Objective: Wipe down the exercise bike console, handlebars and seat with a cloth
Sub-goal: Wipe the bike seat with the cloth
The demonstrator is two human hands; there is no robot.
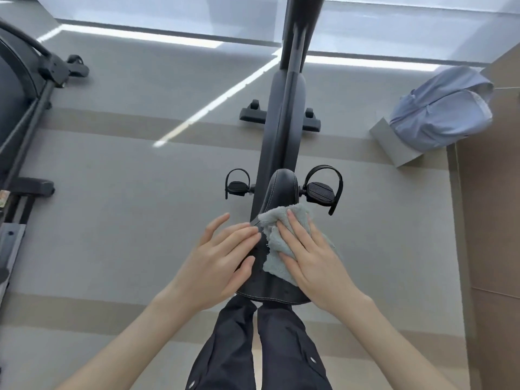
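Observation:
I look straight down on the black exercise bike. Its black stitched seat (281, 190) points away from me. A grey-blue fluffy cloth (277, 237) lies across the seat's right side. My right hand (312, 257) presses flat on the cloth with straight fingers. My left hand (222, 257) rests on the seat's left edge, fingers straight, thumb lying along the seat top. The bike's frame post (289, 80) runs up to the top of the view. Console and handlebars are out of view.
Strapped pedals stick out left (237, 185) and right (320, 190) of the seat. Another machine (22, 108) stands at the left edge. A pale blue garment (441, 108) lies on a grey box at right. My dark trouser legs (261, 347) are below the seat.

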